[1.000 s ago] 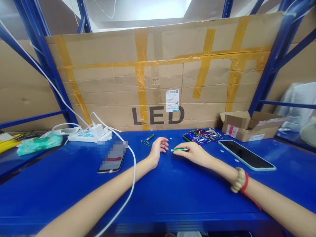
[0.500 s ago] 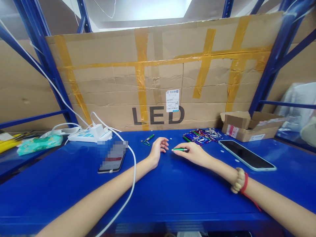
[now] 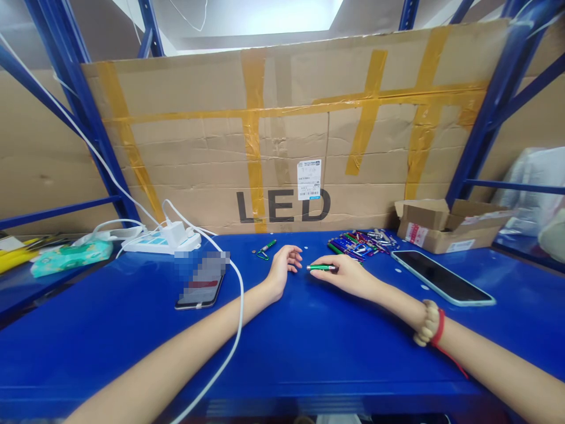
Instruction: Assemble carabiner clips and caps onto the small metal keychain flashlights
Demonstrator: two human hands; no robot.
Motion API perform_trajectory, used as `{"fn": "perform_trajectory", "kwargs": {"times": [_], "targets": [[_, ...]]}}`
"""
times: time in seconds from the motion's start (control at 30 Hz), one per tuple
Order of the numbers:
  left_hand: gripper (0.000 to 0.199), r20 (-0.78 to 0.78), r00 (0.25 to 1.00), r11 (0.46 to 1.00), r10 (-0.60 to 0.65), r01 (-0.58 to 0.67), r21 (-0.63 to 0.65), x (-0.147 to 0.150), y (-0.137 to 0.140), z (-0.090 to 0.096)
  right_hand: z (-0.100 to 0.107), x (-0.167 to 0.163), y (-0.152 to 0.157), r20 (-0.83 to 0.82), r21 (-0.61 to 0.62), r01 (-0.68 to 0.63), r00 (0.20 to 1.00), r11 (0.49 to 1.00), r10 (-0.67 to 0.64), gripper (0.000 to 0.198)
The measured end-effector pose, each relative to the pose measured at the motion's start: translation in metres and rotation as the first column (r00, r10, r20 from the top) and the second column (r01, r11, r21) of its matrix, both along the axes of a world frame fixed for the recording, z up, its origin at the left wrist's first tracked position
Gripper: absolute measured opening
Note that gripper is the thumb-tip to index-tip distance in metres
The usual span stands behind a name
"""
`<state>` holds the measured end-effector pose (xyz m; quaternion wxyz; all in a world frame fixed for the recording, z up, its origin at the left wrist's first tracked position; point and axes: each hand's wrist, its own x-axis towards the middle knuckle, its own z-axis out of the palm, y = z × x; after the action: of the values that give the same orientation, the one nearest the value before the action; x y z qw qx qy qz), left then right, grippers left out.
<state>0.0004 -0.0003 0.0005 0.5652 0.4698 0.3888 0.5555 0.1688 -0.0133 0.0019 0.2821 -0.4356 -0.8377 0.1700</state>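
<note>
Between the thumb and fingers of my right hand (image 3: pixel 346 274) is a small green metal tube (image 3: pixel 322 267) with a silver tip, like a mini flashlight. It lies level just above the blue surface and points left. Facing it, my left hand (image 3: pixel 282 268) rests on its edge, palm inward, its fingers loosely curled and apart with nothing in them. Past the left fingers, a similar green tube with a carabiner clip (image 3: pixel 265 249) lies on the table. Behind my right hand is a pile of coloured metal tubes and clips (image 3: pixel 357 242), mostly blue, red, green and silver.
A phone (image 3: pixel 200 285) lies left, a larger phone (image 3: pixel 441 277) right. A white cable (image 3: pixel 241 318) hangs across my left forearm from a power strip (image 3: pixel 145 242). An open cardboard box (image 3: pixel 445 227) stands back right, before a tall cardboard sheet (image 3: pixel 198 159). A tissue pack (image 3: pixel 73 258) lies far left.
Both hands stay in place. The green tube has turned slightly in my right fingers, or they have shifted a little on it; otherwise the scene is the same.
</note>
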Motion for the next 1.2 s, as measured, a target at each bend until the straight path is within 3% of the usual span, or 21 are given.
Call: {"fn": "perform_trajectory", "kwargs": {"times": [0.47, 0.8, 1.2], "targets": [[0.017, 0.002, 1.000, 1.000, -0.004, 0.004, -0.002, -0.0005, -0.0007, 0.0004, 0.0020, -0.0015, -0.0014, -0.025, -0.020, -0.030, 0.999, 0.999, 0.030, 0.036], [0.017, -0.006, 1.000, 1.000, 0.004, -0.004, -0.002, 0.0004, -0.0001, 0.0009, 0.0015, 0.0005, -0.0007, 0.013, 0.022, 0.038, 0.999, 0.999, -0.039, 0.034], [0.016, 0.001, 1.000, 1.000, -0.005, 0.005, -0.007, -0.0001, -0.0009, 0.0007, 0.0061, -0.0014, -0.0033, -0.011, 0.019, -0.015, 1.000, 1.000, 0.015, 0.033]]}}
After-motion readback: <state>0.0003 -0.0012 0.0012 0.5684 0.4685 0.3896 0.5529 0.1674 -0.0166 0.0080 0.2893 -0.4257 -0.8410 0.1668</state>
